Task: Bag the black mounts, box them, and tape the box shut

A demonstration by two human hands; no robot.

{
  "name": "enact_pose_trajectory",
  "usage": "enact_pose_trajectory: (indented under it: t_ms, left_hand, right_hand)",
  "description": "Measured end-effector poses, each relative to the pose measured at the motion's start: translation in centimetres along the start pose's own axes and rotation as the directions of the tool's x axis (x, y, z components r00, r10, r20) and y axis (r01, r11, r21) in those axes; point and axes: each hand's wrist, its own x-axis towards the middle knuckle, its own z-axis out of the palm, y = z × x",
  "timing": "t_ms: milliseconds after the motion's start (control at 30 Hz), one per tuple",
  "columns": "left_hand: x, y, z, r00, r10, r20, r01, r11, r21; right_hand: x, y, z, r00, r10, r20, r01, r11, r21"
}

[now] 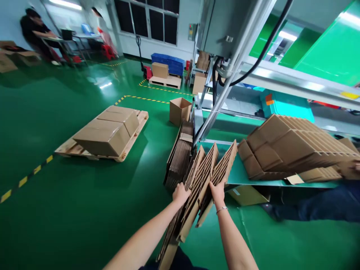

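Note:
Between my two hands is a bundle of cardboard dividers (pixel 200 179), folded flat in several layers and tilted, with slotted edges showing. My left hand (pixel 181 194) grips the bundle's left side, fingers wrapped round the edge. On its right side my right hand (pixel 218 192), with a bracelet at the wrist, is closed on the same dividers. Just beyond my left hand stands a stack of flat cardboard (pixel 182 155), upright on the floor. To the right, assembled cardboard dividers (pixel 284 146) are piled on the green workbench (pixel 239 174).
A wooden pallet (pixel 123 154) with closed cartons (pixel 104 129) lies to the left. An open carton (pixel 180 111) stands ahead, beside a metal post (pixel 222 101). Another person's leg (pixel 315 204) reaches in from the right. A teal bin (pixel 288 105) sits behind the bench.

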Motion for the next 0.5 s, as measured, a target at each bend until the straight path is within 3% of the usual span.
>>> enact_pose_trajectory:
  t_ms: [200, 500]
  left_hand:
    - [2.2, -0.7, -0.7, 0.998, 0.002, 0.059, -0.004, 0.999, 0.040]
    - [3.8, -0.6, -3.1, 0.990, 0.042, 0.138, -0.051, 0.997, 0.063]
  right_hand:
    - [2.2, 1.1, -0.9, 0.991, 0.132, 0.007, -0.130, 0.985, -0.114]
    - [-0.2, 2.4, -4.5, 0.977, 0.214, 0.014, -0.211, 0.973, -0.097]
